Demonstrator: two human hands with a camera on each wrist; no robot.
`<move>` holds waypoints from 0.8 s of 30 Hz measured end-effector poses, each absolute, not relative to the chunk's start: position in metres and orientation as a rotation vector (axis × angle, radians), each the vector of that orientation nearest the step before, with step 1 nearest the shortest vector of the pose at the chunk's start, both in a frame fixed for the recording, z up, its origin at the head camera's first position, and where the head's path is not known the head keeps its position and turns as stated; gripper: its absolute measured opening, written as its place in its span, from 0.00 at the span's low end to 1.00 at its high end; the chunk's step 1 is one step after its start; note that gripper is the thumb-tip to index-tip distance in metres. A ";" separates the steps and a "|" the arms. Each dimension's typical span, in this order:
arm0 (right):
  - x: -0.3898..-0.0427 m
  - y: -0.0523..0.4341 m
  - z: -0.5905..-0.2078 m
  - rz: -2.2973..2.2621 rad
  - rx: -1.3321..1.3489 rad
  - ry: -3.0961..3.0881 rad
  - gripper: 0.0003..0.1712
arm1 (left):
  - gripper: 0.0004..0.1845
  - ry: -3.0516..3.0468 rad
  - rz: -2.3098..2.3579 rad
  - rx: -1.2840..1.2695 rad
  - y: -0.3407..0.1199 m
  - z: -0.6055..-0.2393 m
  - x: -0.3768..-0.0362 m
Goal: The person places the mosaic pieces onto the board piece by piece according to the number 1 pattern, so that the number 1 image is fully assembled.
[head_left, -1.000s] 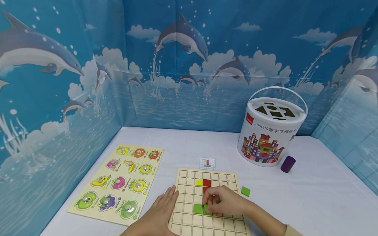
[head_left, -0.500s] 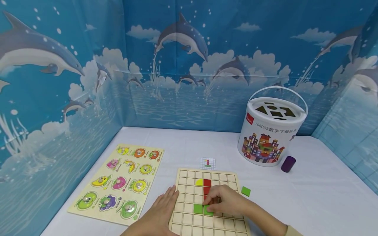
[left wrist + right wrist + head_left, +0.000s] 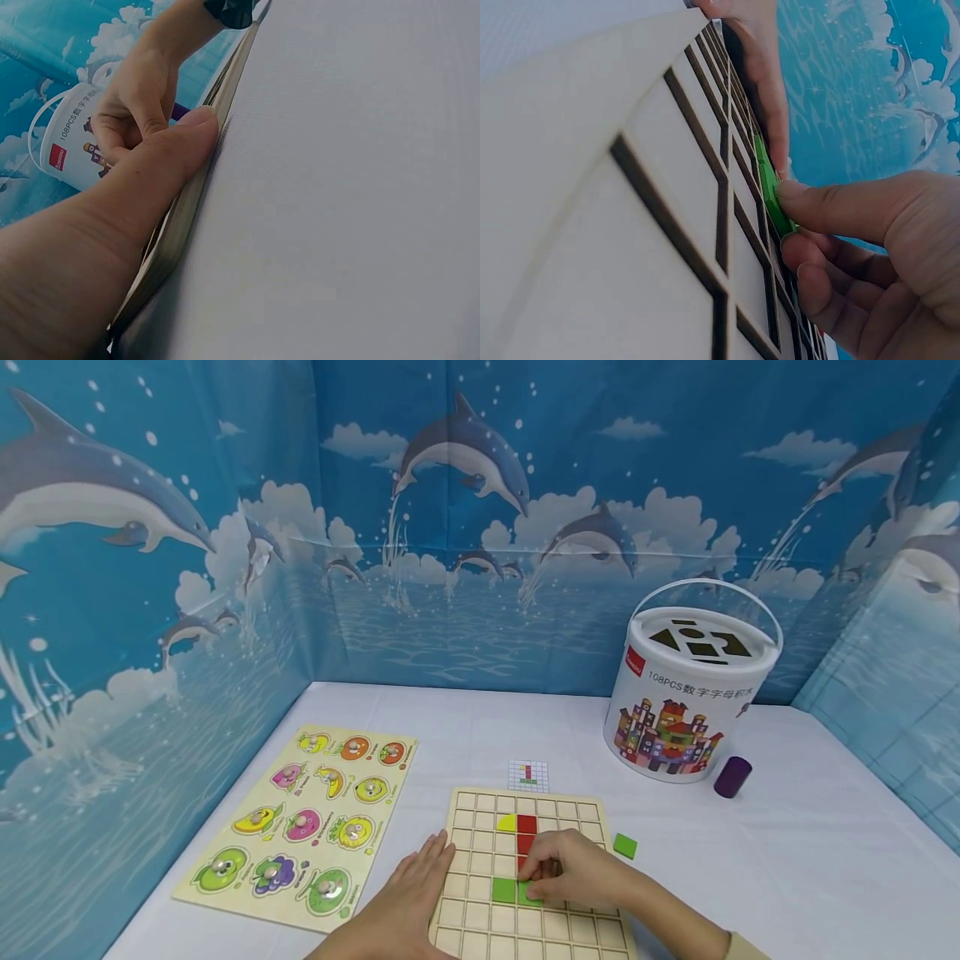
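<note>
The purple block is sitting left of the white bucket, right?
Not quite. The purple block sits to the right of the white bucket, on the table beside it. The head view shows this.

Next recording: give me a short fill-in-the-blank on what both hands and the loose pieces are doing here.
The right hand touches a ____ square tile on the grid board.
The left hand rests flat on the board's ____ edge.
The purple cylinder stands on the table beside the white ____.
A loose green tile lies ____ the board.

Missing words: green; left; bucket; off
</note>
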State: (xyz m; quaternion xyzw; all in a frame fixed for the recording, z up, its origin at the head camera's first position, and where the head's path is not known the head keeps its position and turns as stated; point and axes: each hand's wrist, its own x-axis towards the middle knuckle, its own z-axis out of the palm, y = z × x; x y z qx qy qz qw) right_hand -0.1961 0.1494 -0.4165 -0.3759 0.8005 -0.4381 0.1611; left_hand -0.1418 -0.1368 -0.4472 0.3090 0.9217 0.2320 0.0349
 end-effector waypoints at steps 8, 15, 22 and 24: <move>-0.195 0.149 -0.415 -1.233 -1.031 2.295 0.03 | 0.70 2.836 0.704 0.953 -0.137 -0.446 -0.141; -0.195 0.151 -0.415 -1.265 -1.046 2.274 0.03 | 0.69 2.821 0.731 0.956 -0.137 -0.447 -0.142; -0.196 0.160 -0.416 -1.303 -0.986 2.274 0.04 | 0.69 2.820 0.744 0.955 -0.137 -0.447 -0.143; -0.197 0.163 -0.416 -1.317 -0.966 2.273 0.04 | 0.69 2.823 0.742 0.955 -0.137 -0.447 -0.143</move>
